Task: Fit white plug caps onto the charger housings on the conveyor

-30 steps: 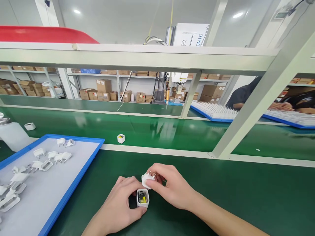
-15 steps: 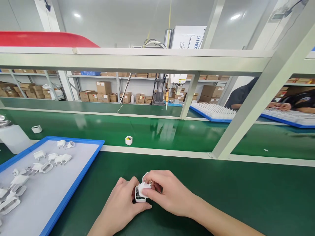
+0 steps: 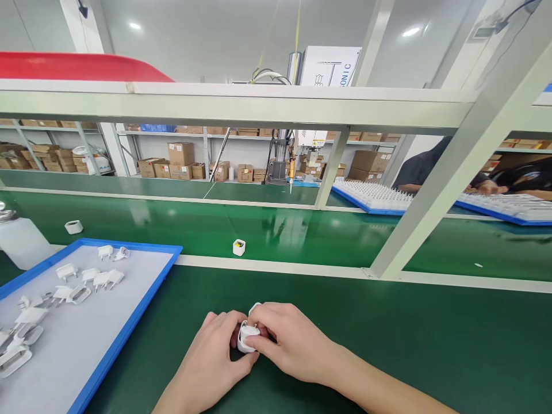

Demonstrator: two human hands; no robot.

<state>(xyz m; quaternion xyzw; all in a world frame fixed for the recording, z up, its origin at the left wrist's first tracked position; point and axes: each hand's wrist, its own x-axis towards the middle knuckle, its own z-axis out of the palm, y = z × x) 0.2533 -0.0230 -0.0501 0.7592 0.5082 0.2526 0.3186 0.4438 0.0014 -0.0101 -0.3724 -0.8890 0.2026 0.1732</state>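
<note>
Leaning near the left edge, a pale bottle (image 3: pixel 23 240) with a metal cap stands behind the tray (image 3: pixel 90 345). A white ring-shaped part (image 3: pixel 73 226) lies on the glossy green strip (image 3: pixel 150 221), just right of the bottle. The tray has a blue rim and carries loose white plug pieces (image 3: pixel 32 315), several with pins visible.

The left hand (image 3: pixel 211 353) is positioned on the dark green bench (image 3: pixel 366 333), right of the tray. Its fingers are curled narrowly around a white housing (image 3: pixel 242 345), with the thumb on the near side. On the strip beyond, a second housing (image 3: pixel 238 247) shows yellow inside.

A white plug cover (image 3: pixel 250 332), pins upward, sits at the mouth of the held housing; whether it is fully seated cannot be told. The right hand (image 3: pixel 287 340) pinches this cover between thumb and fingers. A further white edge shows behind the right index finger; its full shape is hidden.

Behind the frame (image 3: pixel 241 106), a dispensing tip (image 3: pixel 292 169) points down. Farther right, a blue-rimmed tray (image 3: pixel 366 210) bears rows of small white parts, near a co-worker's hand (image 3: pixel 491 187).
</note>
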